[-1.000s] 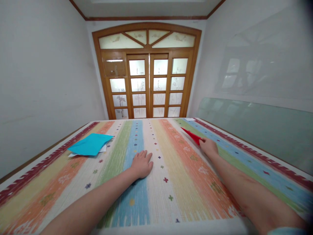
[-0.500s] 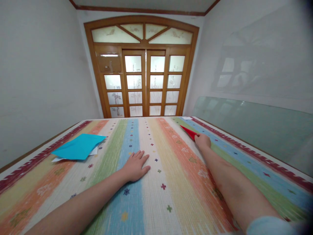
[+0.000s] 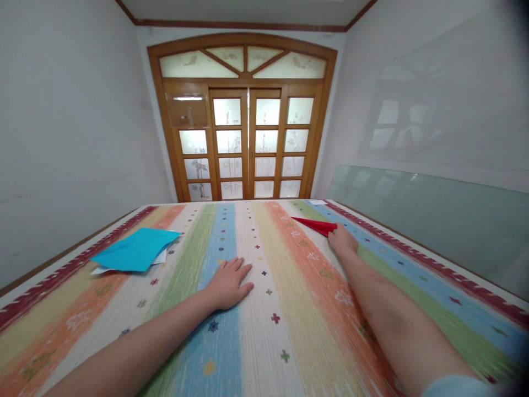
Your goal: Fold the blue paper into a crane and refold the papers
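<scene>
My right hand (image 3: 343, 241) pinches a red paper airplane (image 3: 316, 225) near its rear end. The airplane is a long, slim folded piece, and its sharp tip points left; my fingers cover part of its back end. My left hand (image 3: 230, 282) lies palm down with fingers spread on the striped tablecloth (image 3: 297, 309), on a blue and white stripe, with nothing in it. Left of that hand, a bright blue sheet of paper (image 3: 136, 250) rests on top of white paper (image 3: 160, 257), which pokes out around its edges.
A small white piece of paper (image 3: 318, 202) lies at the table's far right edge. Beyond the table stands a wooden door (image 3: 248, 138) with frosted panes. A greenish glass panel (image 3: 413, 209) leans along the right wall.
The red paper airplane has swung in my right hand, so its tip now points more to the left. My left hand stays in place on the cloth. The view has tilted slightly up.
</scene>
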Available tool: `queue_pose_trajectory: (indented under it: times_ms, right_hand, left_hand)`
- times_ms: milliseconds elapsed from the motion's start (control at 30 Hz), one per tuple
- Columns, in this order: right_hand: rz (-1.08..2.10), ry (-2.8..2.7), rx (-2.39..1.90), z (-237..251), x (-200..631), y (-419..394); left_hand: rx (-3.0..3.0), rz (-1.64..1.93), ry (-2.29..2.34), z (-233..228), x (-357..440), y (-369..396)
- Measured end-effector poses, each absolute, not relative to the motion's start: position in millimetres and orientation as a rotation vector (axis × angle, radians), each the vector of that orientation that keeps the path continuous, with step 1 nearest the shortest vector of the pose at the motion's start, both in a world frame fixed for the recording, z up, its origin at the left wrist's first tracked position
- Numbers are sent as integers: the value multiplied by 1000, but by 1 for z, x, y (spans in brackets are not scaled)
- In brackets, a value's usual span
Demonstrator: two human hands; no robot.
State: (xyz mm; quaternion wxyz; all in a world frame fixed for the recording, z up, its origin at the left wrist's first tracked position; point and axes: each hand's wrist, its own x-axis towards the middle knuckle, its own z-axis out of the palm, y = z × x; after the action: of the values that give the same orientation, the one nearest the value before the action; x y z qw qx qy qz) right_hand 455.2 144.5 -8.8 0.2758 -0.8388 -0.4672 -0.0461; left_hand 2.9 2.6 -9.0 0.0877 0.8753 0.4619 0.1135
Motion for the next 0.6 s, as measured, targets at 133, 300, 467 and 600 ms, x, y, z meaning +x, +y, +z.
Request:
queue_pose_trajectory:
  times_ms: [133, 300, 467, 600]
  right_hand:
    - [-241, -1257, -2225, -14, 444, 134]
    - [-474, -1458, -2108, -15, 418, 114]
    - [-453, -1842, -1908, -16, 375, 84]
    - [-258, -2054, -1755, -19, 344, 59]
  left_hand:
    - [2608, 359, 1379, -8, 3, 1]
    - [2610, 422, 1459, -7, 4, -1]
    - [2634, 488, 1565, -9, 4, -1]
    - [2675, 496, 1575, -11, 3, -1]
